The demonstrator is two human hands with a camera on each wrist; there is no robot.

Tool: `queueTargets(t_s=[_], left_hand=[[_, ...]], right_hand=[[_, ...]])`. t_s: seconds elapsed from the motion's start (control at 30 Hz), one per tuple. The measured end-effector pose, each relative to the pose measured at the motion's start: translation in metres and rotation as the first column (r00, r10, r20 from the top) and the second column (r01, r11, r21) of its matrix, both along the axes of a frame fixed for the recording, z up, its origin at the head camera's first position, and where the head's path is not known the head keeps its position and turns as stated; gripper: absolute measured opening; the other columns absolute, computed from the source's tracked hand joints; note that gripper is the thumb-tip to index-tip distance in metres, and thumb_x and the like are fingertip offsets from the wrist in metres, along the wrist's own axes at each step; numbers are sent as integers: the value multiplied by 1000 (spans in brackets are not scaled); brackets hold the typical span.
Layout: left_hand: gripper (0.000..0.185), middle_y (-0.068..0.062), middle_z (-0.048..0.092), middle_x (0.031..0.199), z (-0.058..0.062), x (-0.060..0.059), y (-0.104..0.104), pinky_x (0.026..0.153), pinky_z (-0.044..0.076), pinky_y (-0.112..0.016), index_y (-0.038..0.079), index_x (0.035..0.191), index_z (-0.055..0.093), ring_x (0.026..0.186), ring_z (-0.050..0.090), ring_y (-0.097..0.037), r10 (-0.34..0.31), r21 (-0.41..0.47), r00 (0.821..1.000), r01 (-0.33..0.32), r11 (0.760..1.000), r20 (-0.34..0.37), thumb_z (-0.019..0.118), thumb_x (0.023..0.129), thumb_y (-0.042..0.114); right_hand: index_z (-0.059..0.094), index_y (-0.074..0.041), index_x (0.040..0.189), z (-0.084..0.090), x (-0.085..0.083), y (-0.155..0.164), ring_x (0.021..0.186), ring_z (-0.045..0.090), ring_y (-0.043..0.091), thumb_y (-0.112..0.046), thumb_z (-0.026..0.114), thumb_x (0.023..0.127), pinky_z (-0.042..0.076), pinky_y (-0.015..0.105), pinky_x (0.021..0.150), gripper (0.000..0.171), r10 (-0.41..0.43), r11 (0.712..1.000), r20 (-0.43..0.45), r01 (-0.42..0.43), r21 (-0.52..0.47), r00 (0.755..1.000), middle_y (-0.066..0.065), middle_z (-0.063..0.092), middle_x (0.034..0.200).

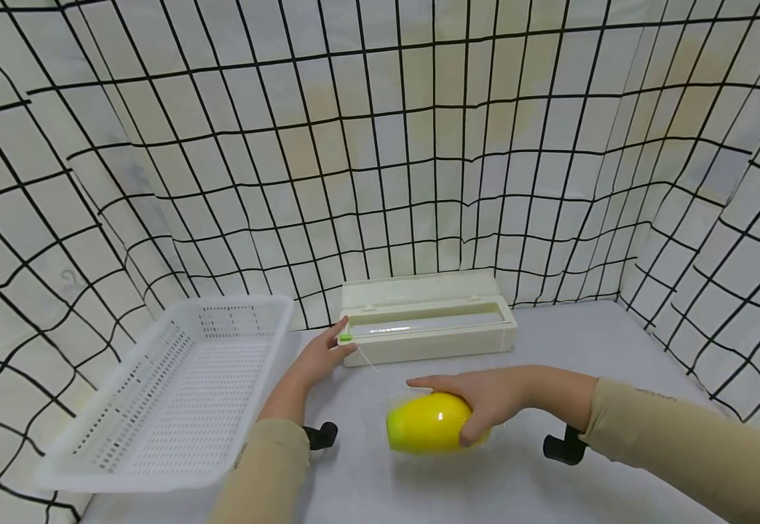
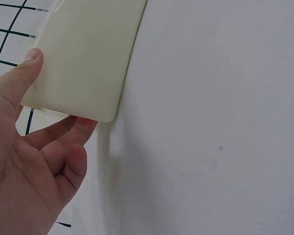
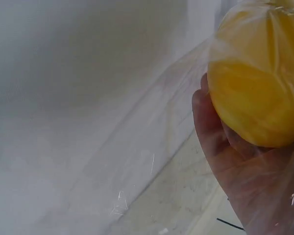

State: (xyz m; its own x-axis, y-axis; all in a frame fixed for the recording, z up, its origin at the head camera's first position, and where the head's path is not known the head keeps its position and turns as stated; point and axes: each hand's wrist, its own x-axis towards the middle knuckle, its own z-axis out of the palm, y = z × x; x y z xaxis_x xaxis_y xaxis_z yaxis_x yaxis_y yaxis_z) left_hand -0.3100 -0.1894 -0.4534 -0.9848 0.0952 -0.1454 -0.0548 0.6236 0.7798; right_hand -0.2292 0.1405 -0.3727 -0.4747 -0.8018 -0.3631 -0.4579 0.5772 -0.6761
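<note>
A cream cling film dispenser (image 1: 432, 349) stands against the back, its lid (image 1: 419, 291) raised and a roll of clear film (image 1: 432, 322) inside. My left hand (image 1: 321, 358) grips its left end, close to a small green slider (image 1: 346, 337). In the left wrist view the thumb and fingers lie along the box's end (image 2: 83, 63). In front of the dispenser, my right hand (image 1: 494, 397) holds a yellow fruit (image 1: 426, 426) with a greenish tip. Clear cling film (image 3: 147, 127) covers the fruit and stretches away from it in the right wrist view.
A white plastic basket (image 1: 268, 349) with perforated walls stands on the left, beside my left forearm. White panels behind a black grid net (image 1: 386, 145) enclose the back and sides of the white table (image 1: 570, 342).
</note>
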Motion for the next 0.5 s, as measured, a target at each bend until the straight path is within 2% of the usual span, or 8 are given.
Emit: queueTargets(t_s=[0.1, 0.2, 0.27, 0.4, 0.5], left_hand=[[74, -19, 41, 152, 0, 0, 0, 111, 29, -59, 39, 157, 23, 142, 32, -40, 3, -1, 1000, -3, 1000, 2, 63, 95, 48], [74, -20, 41, 152, 0, 1, 1, 111, 30, -60, 39, 157, 24, 142, 33, -40, 4, -4, 1000, -4, 1000, 1, 63, 95, 48], [74, -20, 41, 152, 0, 1, 1, 110, 31, -60, 39, 157, 24, 141, 33, -41, 1, -3, 1000, -1, 1000, -2, 62, 95, 49], [74, -20, 41, 152, 0, 1, 2, 110, 32, -59, 39, 157, 23, 141, 34, -41, -3, -1, 1000, 3, 1000, -5, 62, 95, 49], [74, -20, 41, 152, 0, 0, 2, 109, 33, -58, 38, 157, 23, 141, 35, -40, -1, 1, 1000, 1, 1000, -1, 62, 95, 48]], right_hand=[[17, -40, 155, -11, 3, -2, 104, 53, 5, -33, 75, 69, 43, 33, 95, 104, 8, 1000, -21, -8, 9, 1000, -19, 52, 123], [22, -33, 154, -20, 5, -4, 102, 54, 4, -30, 78, 67, 44, 31, 94, 103, -7, 1000, -31, 7, 5, 1000, -18, 53, 122], [29, -30, 149, -26, 5, -5, 100, 55, 4, -29, 79, 66, 45, 31, 93, 97, -19, 1000, -39, 19, -5, 999, -17, 54, 120], [39, -32, 134, -37, 6, -5, 97, 55, 5, -30, 79, 66, 46, 29, 89, 79, -24, 1000, -75, 23, -10, 997, -17, 54, 114], [42, -33, 131, -44, 7, -5, 98, 54, 5, -30, 78, 66, 46, 29, 89, 74, -32, 999, -84, 31, -12, 996, -18, 53, 114]])
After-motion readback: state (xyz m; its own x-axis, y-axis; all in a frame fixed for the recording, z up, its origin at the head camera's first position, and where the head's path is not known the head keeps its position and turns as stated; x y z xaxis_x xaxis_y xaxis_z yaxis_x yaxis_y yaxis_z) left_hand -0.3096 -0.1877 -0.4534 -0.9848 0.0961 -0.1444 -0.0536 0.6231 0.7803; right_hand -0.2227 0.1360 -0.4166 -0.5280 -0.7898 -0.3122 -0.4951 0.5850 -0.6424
